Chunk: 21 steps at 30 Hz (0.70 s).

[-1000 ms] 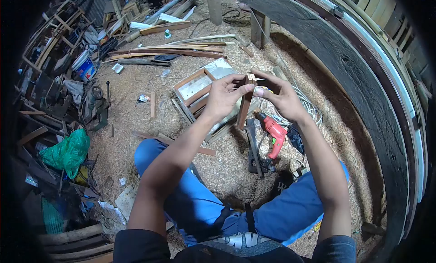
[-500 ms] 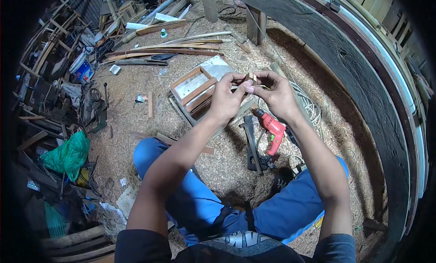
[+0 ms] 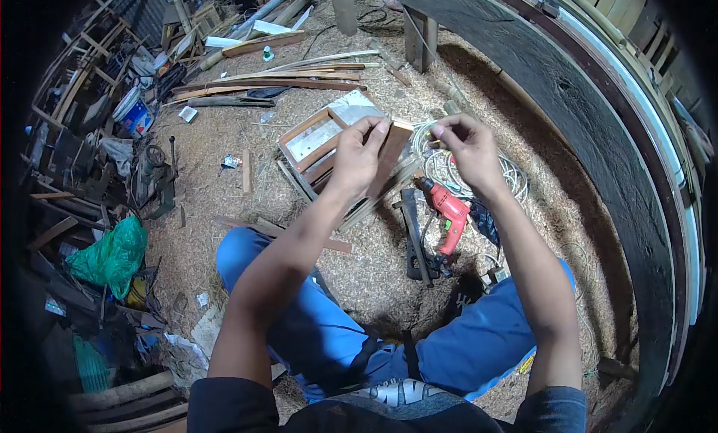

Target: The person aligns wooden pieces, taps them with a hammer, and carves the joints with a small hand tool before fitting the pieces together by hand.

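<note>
My left hand [image 3: 357, 152] is closed at the upper edge of a brown wooden box frame [image 3: 390, 158], its thumb and forefinger pinching near the corner. The frame stands on the floor and has open compartments with a pale sheet behind them. Apart from it, to the right, my right hand [image 3: 471, 152] has its thumb and fingertips drawn together. Anything between those fingertips is too small to make out. Below that hand lies a red power drill [image 3: 449, 212], beside a dark hand tool with a long straight edge [image 3: 413, 235].
Coiled pale cable [image 3: 508, 179] lies right of the drill. A thick dark beam [image 3: 591, 126] curves along the right side. Long wood strips [image 3: 277, 83] lie farther back on the shavings-covered floor. At left are a green plastic bag [image 3: 112, 257] and a white-blue bucket [image 3: 134, 113].
Both hands were together at the frame's corner. My right hand has moved away to the right, while my left has shifted slightly left, exposing more of the brown side board.
</note>
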Tool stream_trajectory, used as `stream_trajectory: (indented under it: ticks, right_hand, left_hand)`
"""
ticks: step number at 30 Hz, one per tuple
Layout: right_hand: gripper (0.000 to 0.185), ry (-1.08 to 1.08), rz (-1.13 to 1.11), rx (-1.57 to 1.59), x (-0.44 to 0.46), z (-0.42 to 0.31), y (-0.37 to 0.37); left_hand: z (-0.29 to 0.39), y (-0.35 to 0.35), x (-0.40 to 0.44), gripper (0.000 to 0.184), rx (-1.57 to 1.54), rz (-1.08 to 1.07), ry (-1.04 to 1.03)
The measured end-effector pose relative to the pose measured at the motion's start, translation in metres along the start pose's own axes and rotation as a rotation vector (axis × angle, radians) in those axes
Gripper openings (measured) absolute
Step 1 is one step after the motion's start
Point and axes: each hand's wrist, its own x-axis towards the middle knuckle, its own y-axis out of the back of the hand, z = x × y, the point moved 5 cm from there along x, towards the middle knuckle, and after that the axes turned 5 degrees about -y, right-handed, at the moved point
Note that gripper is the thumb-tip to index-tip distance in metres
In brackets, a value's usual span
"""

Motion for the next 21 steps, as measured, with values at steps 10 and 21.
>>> stream_trajectory:
  ticks: [10, 21]
  right_hand:
    - [0.037, 0.093, -0.105, -0.046, -0.01, -0.006, -0.036]
    - [0.039, 0.086, -0.028, 0.004, -0.009, -0.004, -0.03]
  left_hand:
    - [-0.012, -0.009, -0.008, 0.013, 0.085, -0.05, 0.009]
    - [-0.004, 0.0, -0.014, 0.054, 0.327, -0.299, -0.074]
